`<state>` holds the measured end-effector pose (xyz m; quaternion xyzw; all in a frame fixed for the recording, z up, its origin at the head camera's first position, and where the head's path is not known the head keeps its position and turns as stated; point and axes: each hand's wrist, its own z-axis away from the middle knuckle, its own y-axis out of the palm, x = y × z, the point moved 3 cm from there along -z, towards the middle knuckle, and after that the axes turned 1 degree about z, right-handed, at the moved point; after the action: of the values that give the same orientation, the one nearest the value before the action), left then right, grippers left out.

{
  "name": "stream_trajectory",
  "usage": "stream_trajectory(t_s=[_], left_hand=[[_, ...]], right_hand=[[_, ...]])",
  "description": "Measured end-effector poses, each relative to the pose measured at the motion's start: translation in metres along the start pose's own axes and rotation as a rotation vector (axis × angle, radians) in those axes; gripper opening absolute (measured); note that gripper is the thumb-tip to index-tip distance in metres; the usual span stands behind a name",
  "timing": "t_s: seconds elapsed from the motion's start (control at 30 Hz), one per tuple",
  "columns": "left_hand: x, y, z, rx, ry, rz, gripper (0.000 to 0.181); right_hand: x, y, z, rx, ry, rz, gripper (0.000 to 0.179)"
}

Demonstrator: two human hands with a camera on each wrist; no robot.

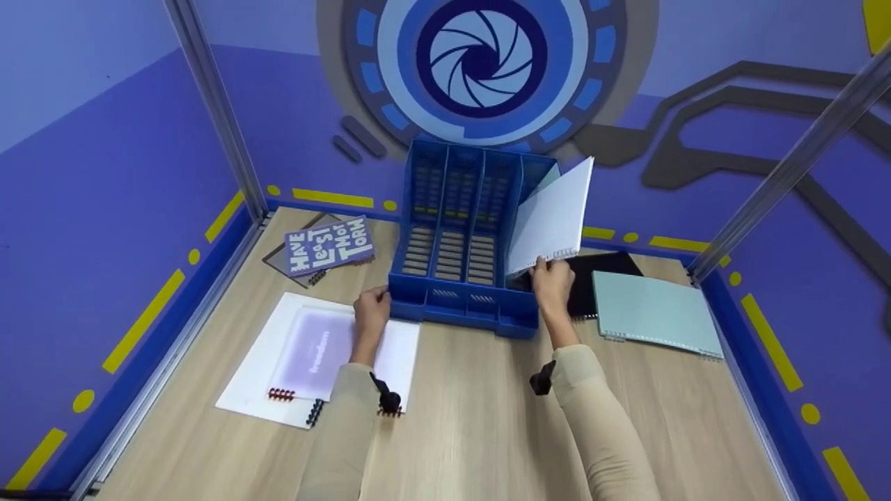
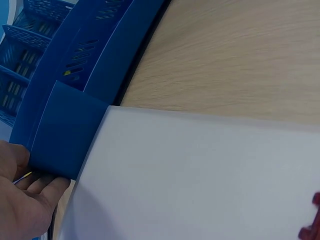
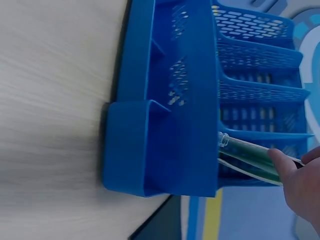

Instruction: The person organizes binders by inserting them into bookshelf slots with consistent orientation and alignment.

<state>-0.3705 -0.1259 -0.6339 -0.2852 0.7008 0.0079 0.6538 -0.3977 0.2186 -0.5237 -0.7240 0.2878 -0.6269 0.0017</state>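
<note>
A blue desktop file organizer [image 1: 511, 300] with upright compartments stands at the back of the table. My left hand [image 1: 372, 313] grips its front left corner; in the left wrist view, thumb and fingers [image 2: 52, 192] lie around that corner. Pinched by its spiral-bound edge in my right hand [image 1: 555, 284] is a white notebook [image 1: 553, 216], tilted and partly inside the rightmost compartment. Green-edged sheets or covers [image 3: 250, 156] show in that same compartment in the right wrist view. The other compartments hold nothing visible.
Left of the organizer, a purple lettered notebook [image 1: 330, 247] lies over a grey one [image 1: 275, 261]. White notebooks [image 1: 254, 369] and a lilac one [image 1: 296, 358] lie near my left forearm. At right, a pale green notebook [image 1: 654, 313] overlaps a black one [image 1: 583, 289]. Walls enclose the table.
</note>
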Motion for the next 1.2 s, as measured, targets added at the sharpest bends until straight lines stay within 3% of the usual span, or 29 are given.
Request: stream_trajectory(t_s=[0.3,0.63,1.03,1.2], left_hand=[[0.002,0.003,-0.001,-0.001,0.030,0.005,0.024],[0.000,0.000,0.000,-0.001,0.032,-0.010,0.023],[-0.001,-0.002,0.003,-0.003,0.031,-0.007,0.022],[-0.002,-0.003,0.003,-0.001,0.025,0.000,0.024]], right_hand=[[-0.008,0.012,-0.009,0.020,-0.023,0.170,0.028],[-0.002,0.012,-0.015,0.032,-0.156,0.277,0.021],[-0.015,0.018,-0.020,-0.002,-0.052,0.286,0.022],[-0.014,0.020,-0.024,0.007,-0.048,0.310,0.022]])
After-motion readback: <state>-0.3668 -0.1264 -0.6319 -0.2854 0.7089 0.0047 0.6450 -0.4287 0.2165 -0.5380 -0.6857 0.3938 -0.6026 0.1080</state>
